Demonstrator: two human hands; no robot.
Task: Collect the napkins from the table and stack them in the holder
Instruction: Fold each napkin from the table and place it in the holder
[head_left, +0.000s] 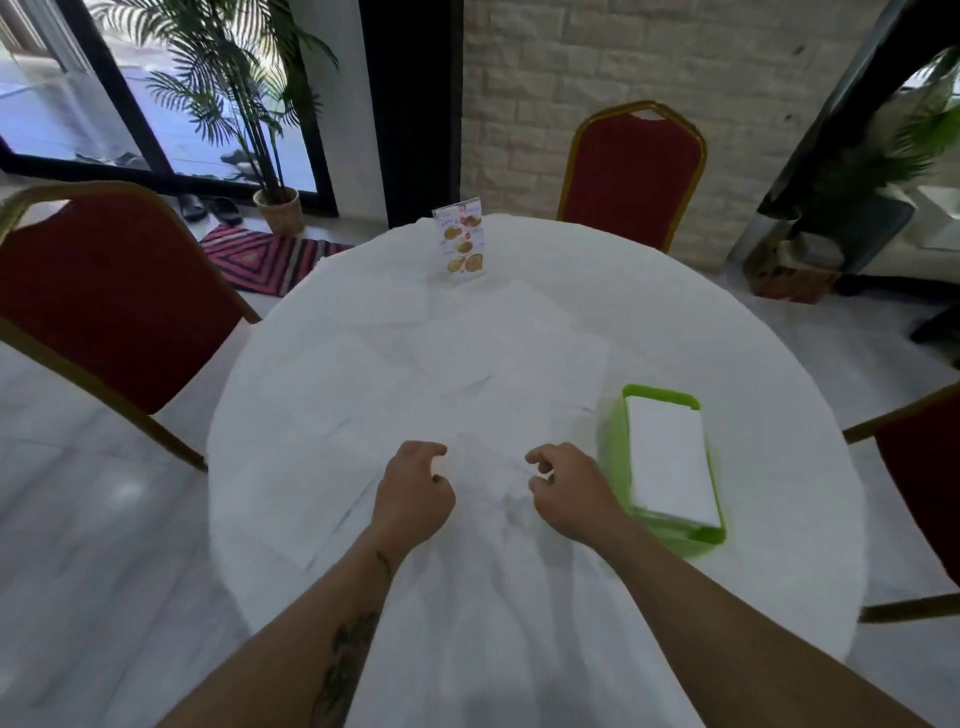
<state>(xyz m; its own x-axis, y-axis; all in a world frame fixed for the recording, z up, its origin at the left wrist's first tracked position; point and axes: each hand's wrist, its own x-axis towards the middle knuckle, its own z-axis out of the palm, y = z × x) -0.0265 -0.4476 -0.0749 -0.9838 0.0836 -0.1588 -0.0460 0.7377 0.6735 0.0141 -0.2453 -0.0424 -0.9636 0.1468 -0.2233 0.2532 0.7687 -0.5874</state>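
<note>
Head view is blurred, and the white napkins (452, 358) scattered across the round table (779, 467) are hard to separate from the white cloth; only faint edges and shadows mark them, so their number cannot be told. The napkin (488, 467) lying between the two hands is barely outlined. Whether either hand has hold of its edge cannot be made out.

The left hand (413, 491) is held just above the cloth near the front of the table, knuckles up, with fingers curled in and thumb tucked close to them. The right hand (563, 486) is placed just beside it, fingers bent and thumb drawn toward the forefinger as in a pinch. Both forearms are cut off by the lower frame edge.

The green holder (613, 441) is seen right of the right hand, near it, with a white stack (670, 462) of napkins lying inside.
</note>
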